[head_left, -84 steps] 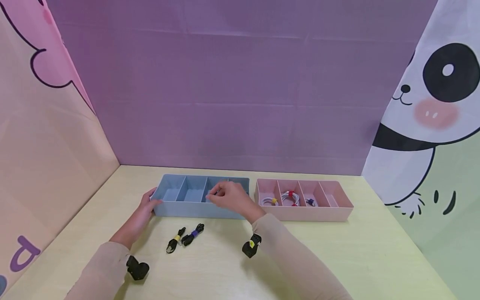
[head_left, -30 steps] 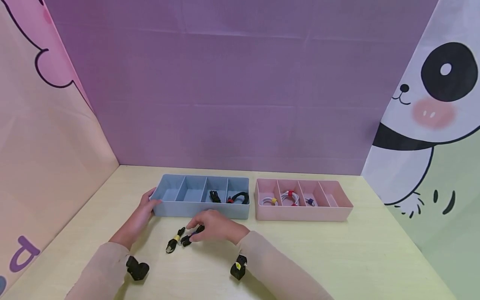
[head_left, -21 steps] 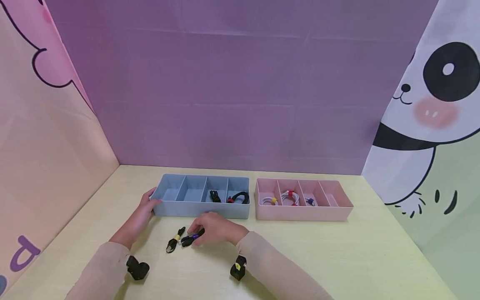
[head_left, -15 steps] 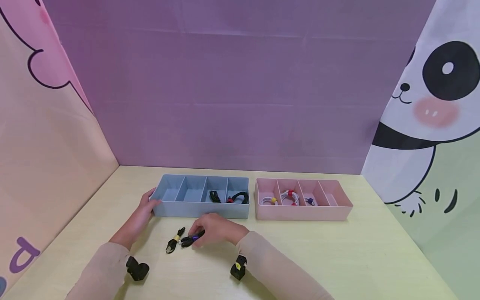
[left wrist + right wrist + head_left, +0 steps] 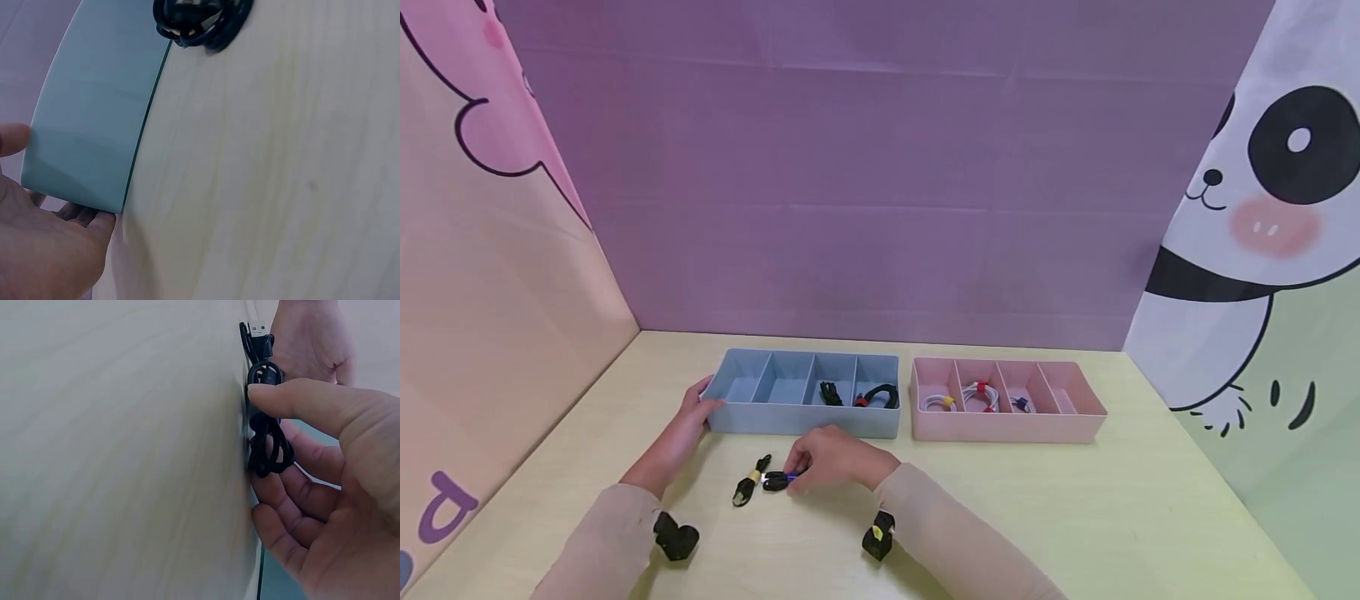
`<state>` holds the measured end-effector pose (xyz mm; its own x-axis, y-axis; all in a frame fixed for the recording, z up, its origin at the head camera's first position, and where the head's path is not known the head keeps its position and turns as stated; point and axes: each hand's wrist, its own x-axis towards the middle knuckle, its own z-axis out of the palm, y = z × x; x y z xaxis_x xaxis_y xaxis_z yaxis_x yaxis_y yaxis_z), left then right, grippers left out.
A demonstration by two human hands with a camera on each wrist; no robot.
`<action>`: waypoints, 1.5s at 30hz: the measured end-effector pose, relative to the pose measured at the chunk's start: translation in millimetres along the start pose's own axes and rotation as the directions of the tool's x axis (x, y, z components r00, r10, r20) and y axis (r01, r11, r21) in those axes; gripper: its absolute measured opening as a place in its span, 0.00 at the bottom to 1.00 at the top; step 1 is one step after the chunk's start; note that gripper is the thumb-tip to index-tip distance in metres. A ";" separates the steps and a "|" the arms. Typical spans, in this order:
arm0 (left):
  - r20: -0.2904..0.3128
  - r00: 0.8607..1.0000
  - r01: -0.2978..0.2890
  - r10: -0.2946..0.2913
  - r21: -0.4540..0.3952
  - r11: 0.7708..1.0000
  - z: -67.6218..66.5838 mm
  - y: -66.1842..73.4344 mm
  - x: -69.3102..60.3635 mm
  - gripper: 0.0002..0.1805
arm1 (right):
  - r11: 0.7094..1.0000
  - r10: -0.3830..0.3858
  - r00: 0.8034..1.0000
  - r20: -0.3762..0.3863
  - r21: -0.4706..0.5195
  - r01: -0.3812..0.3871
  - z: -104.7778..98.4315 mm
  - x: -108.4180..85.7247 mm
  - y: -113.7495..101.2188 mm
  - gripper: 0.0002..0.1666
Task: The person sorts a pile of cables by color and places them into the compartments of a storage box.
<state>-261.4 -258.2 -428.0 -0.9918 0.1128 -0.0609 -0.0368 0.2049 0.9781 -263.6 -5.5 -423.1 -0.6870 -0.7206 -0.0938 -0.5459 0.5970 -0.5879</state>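
My left hand [image 5: 681, 429] grips the left end of a blue divided box [image 5: 801, 419]; in the left wrist view, thumb and fingers lie around its corner. In front of the box, my right hand [image 5: 835, 458] pinches a bundled black USB cable [image 5: 777, 482] with a purple tie. The right wrist view has the thumb on one side of this cable [image 5: 270, 447] and fingers on the other, close to the tabletop. Just left lies another bundled black cable [image 5: 748, 482] with a yellow tie.
Black cables [image 5: 880, 394] sit in the blue box's two right compartments. Beside it stands a pink divided box [image 5: 1007, 427], with white cables [image 5: 981, 397] in its three left compartments. A purple backdrop [image 5: 880, 183] rises behind the table [image 5: 1075, 517].
My right hand has come down from above the blue box to the purple-tied cable and now pinches it. That cable has turned slightly. My left hand stays on the box.
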 end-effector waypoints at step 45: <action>-0.011 1.000 0.009 -0.009 0.004 1.000 -2.1 8.3 -8.1 0.39 | 0.992 -0.032 0.982 -0.188 0.113 0.054 -22.7 -8.1 -12.9 0.12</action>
<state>-253.9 -259.5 -419.0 -0.9926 0.1007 -0.0675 -0.0451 0.2098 0.9767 -261.9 0.6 -396.5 -0.7468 -0.6606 0.0775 -0.5246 0.5133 -0.6792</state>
